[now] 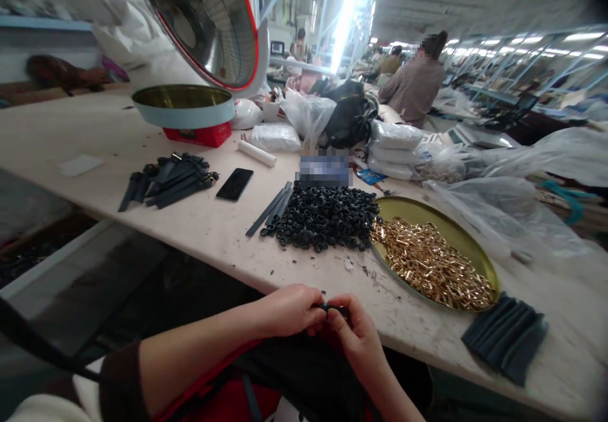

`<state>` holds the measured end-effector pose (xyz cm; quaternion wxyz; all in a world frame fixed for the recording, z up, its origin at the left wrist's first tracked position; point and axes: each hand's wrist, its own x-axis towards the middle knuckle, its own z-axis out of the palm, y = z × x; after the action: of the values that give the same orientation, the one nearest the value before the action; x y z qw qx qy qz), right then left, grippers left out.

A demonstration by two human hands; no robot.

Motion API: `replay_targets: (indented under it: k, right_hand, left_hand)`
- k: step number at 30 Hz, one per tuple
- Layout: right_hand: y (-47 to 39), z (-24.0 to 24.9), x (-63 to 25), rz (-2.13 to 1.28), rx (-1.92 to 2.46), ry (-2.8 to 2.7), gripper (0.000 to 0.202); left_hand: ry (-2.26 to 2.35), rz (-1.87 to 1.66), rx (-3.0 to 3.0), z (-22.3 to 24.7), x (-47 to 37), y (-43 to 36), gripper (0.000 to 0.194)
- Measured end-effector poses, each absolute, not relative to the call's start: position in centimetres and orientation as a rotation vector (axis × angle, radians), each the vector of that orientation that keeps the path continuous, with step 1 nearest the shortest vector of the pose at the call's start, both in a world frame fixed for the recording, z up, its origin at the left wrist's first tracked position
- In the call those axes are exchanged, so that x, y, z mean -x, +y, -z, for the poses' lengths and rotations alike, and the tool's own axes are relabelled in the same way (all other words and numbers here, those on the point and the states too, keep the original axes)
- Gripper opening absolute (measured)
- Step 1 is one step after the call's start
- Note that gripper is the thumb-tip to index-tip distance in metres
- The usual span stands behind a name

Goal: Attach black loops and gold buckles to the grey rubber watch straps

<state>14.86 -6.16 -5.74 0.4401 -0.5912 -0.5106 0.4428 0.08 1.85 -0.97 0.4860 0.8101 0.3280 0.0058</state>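
Close together at the table's front edge, my left hand (300,310) and my right hand (354,324) both pinch a small black piece (327,308), perhaps a strap loop; the fingers cover most of it. Beyond them lies a heap of small black loops (327,216). A few flat dark strips (270,210) rest against the heap's left side. To the right, a round gold-coloured tray (437,210) holds a pile of small gold metal clasps (432,263). Near the tray's front rim lies a stack of dark strips (506,336).
A phone (234,184) and a bundle of dark straps (173,181) lie to the left. Behind them, a round tin (183,115) sits on a red box (199,135) beneath a large fan (204,23). Plastic-wrapped packs (394,143) line the back. A person (413,86) is farther off.
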Motion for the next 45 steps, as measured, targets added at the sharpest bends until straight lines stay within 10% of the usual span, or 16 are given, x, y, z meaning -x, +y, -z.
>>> replay_targets:
  k: [16, 23, 30, 45]
  right_hand:
    - [-0.9, 7.9, -18.9, -0.141, 1.786, -1.67, 0.028]
    - [1.6, 6.1, -21.6, -0.125, 1.82, -1.533, 0.021]
    - [5.8, 7.2, -24.2, 0.032, 2.155, -1.84, 0.019]
    - [0.6, 4.2, -20.6, -1.05, 1.49, -0.787, 0.029]
  left_hand:
    - [1.898, -0.432, -2.028, 2.3, 6.0, 19.8, 0.01]
    - [1.366, -0.65, -2.013, 0.6, 3.1, 12.8, 0.011]
    - [0.739, -0.14, -1.035, 0.8, -1.0, 6.3, 0.028]
    - [0.818, -0.205, -0.898, -0.1, -0.6, 4.2, 0.026]
